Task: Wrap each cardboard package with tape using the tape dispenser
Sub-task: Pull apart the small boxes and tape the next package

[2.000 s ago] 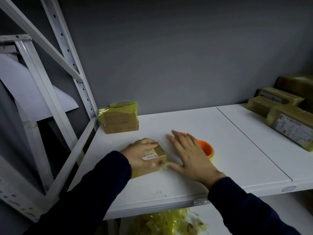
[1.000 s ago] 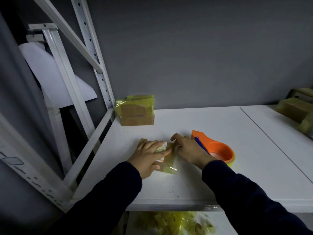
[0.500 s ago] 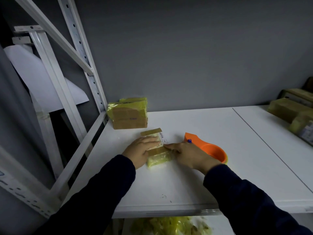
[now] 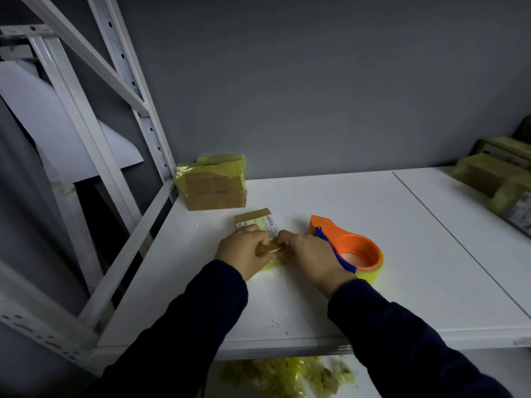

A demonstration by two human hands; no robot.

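Just left of the frame's middle, a small package [image 4: 254, 221] lies on the white shelf [image 4: 402, 254], with both hands covering its near end. The left hand [image 4: 240, 254] curls its fingers round that end. The right hand [image 4: 311, 258] pinches the package's right edge, perhaps at a strip of tape; the dim view blurs it. The orange tape dispenser [image 4: 355, 248] lies just beside the right hand. A wrapped package [image 4: 214, 186] stands behind, by the wall.

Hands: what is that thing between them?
A small cardboard package lies there, gripped by the left hand and the right hand. The head view shows it.
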